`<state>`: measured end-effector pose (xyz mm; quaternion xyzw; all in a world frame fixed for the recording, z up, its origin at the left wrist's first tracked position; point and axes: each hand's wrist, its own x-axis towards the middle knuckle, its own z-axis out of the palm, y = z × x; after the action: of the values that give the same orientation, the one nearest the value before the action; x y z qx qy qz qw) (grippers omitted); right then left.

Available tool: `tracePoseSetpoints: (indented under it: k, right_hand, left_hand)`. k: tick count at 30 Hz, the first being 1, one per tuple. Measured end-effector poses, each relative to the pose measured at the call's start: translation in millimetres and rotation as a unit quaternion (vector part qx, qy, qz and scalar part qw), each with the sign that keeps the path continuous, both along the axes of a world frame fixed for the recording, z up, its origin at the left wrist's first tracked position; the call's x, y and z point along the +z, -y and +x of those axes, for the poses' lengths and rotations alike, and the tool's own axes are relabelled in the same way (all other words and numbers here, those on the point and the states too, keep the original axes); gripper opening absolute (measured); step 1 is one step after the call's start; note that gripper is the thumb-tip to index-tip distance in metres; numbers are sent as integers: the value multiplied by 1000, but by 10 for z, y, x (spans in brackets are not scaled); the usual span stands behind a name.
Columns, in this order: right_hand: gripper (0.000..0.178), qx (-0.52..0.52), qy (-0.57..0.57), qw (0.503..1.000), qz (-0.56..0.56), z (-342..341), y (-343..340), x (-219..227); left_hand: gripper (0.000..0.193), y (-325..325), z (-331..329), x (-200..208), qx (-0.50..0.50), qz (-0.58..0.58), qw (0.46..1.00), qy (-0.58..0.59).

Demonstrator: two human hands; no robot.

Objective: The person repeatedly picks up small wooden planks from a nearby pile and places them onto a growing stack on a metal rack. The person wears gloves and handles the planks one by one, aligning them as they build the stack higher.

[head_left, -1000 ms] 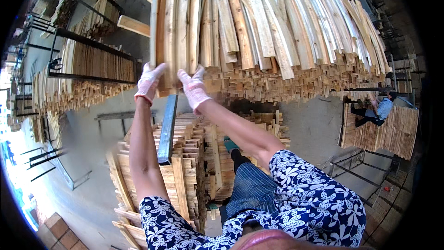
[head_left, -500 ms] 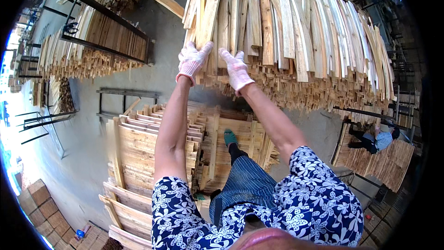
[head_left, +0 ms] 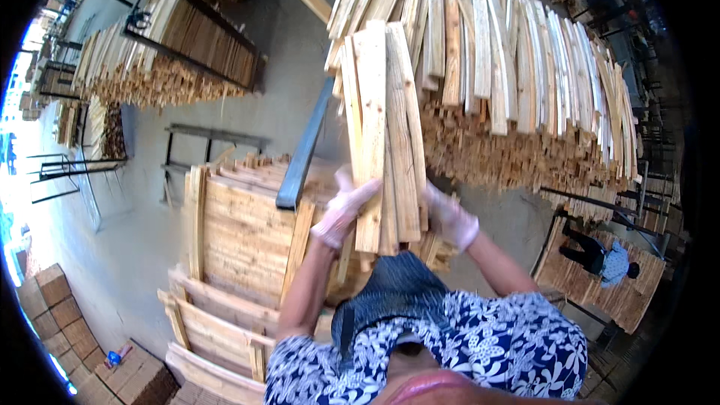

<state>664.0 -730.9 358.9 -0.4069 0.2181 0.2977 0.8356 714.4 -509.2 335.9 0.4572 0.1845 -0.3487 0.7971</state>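
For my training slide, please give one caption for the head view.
Left hand and right hand, both gloved, hold wooden boards near a larger stack.

Runs grey as floor (head_left: 142,180) from nine o'clock up toward eleven. Carries, at ten, a metal rack (head_left: 210,11) with planks (head_left: 184,34) stacked within, and closer in, between nine and ten, a low dark frame (head_left: 214,133). Bears brown blocks (head_left: 52,304) at eight, beside a brown stack (head_left: 142,379) topped with a small blue thing (head_left: 114,358). Supports nailed boards (head_left: 244,217), also toward eight but nearer the middle. Between one and two, shows a big wood pile (head_left: 480,142) topped with loose planks (head_left: 517,60) laid side by side.
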Motion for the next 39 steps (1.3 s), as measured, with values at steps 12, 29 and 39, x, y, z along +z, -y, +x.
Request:
tracePoseSetpoints:
  k: [12, 29, 39]
  right_hand:
    - [87, 73, 80, 977, -183, -382, -345, -97]
    - [89, 496, 353, 660, -440, -493, -3358, -1411]
    - [69, 391, 532, 463, -591, -194, -2961, -1921]
  left_hand:
    - [128, 40, -1117, -358, 70, 69, 991, 96]
    - [92, -2207, -2611, -1394, 371, 461, 773, -227]
    - [63, -2243, -2745, -1277, 472, 359, 796, -121]
